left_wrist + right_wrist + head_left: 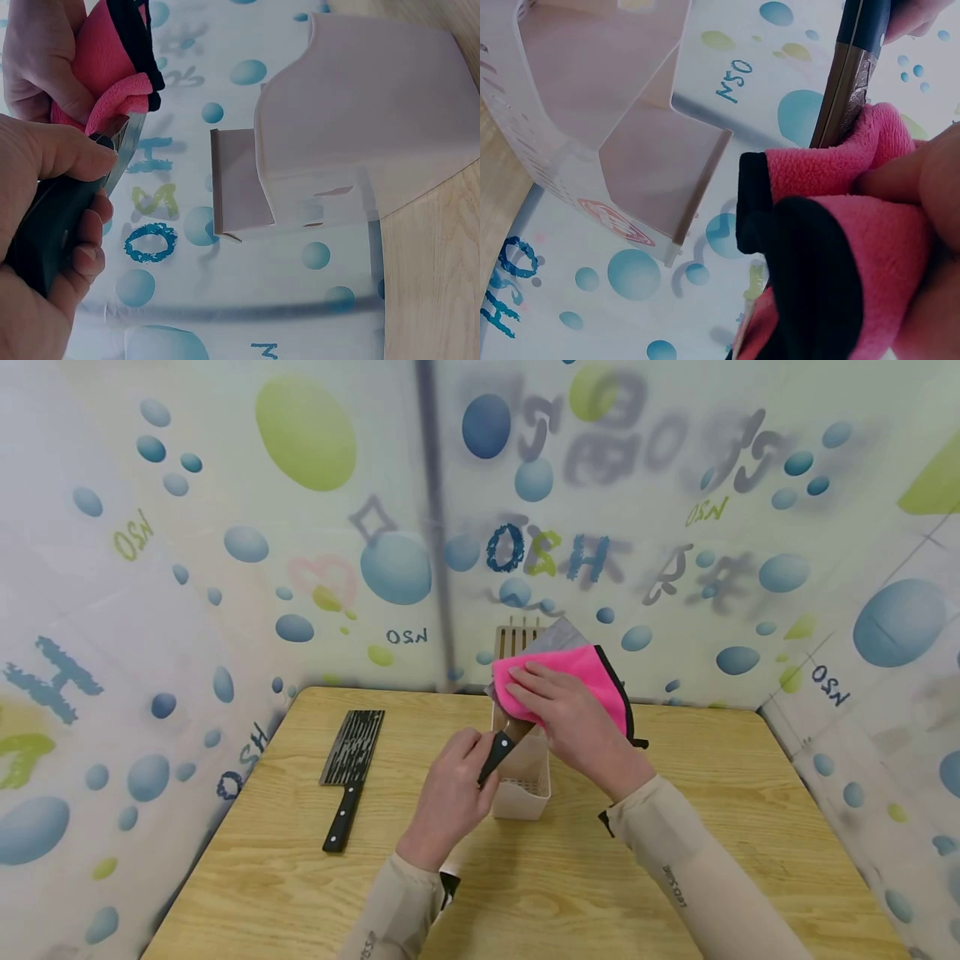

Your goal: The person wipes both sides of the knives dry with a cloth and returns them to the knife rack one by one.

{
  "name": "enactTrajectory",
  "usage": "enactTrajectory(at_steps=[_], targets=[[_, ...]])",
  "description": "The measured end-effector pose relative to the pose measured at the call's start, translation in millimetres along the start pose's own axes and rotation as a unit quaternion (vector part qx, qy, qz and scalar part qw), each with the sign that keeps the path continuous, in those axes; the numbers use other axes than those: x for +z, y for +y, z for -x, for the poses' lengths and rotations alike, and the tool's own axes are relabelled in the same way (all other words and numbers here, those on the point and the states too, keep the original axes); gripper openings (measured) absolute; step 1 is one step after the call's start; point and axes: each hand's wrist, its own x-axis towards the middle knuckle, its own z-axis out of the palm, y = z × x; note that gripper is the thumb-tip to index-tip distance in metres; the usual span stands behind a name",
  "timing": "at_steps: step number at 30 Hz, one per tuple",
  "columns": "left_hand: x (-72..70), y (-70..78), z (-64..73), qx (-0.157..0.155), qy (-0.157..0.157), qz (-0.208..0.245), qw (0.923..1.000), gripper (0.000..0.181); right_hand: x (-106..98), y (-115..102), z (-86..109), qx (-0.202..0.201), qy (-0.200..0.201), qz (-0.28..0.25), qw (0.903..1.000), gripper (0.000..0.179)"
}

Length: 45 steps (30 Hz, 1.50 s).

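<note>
My left hand [452, 789] grips the black riveted handle [495, 757] of a kitchen knife, held tilted up to the right above the table. Its broad grey blade [558, 633] shows past a pink cloth [596, 670] with black edging. My right hand [581, 722] holds this cloth folded around the blade, fingers over its upper face. In the right wrist view, the cloth [889, 240] wraps close to the metal neck [844, 94] of the knife. Much of the blade is hidden under the cloth.
Behind the hands stands a pale plastic knife holder [519, 807] with a slotted back. A second cleaver [352, 747] with a black-and-silver patterned blade lies on the wooden table [262, 877] at left. Bubble-patterned walls [675, 568] enclose the table's back and sides.
</note>
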Motion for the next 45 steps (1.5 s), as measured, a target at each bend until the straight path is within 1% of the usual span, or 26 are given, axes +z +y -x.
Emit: enactTrajectory(at_steps=[4,10,16,18,22,28,32,35,41,45], targets=[[0.1,0.0,-0.7,0.004,0.000,-0.001,1.0000,0.031,-3,1,-1.2,-0.023,-0.006,-0.003,0.9997,0.049],[1.6,-1.2,-0.3,0.007,0.003,0.000,1.0000,0.031,-8,2,-1.3,-0.039,-0.031,-0.002,0.9988,0.057],[1.0,-3.4,0.9,-0.004,0.001,0.006,1.0000,0.032,-9,3,2.7,-0.055,-0.031,-0.013,0.9979,0.056],[0.9,-4.2,1.4,-0.005,0.001,0.009,0.9999,0.032,-9,4,4.7,-0.057,-0.028,-0.014,0.9979,0.057],[-0.2,-4.2,1.5,-0.004,0.001,0.011,0.9999,0.031,-8,8,9.1,-0.043,-0.019,-0.015,0.9988,0.056],[-0.1,-3.5,1.2,-0.001,0.009,0.009,0.9999,0.030,-8,14,15.3,-0.013,-0.003,-0.022,0.9997,0.045],[1.3,-3.0,2.0,0.003,0.017,0.010,0.9998,0.031,-6,19,19.2,-0.003,0.012,-0.018,0.9998,0.045],[3.1,-2.7,3.0,0.004,0.022,0.011,0.9997,0.032,-5,22,21.4,0.004,0.029,-0.010,0.9995,0.046],[5.3,-2.2,2.9,0.003,0.028,0.013,0.9995,0.032,-3,34,21.1,0.014,0.080,0.008,0.9967,0.047],[6.1,-1.7,2.5,-0.001,0.029,0.016,0.9995,0.030,-2,43,20.0,0.037,0.097,0.011,0.9945,0.048]])
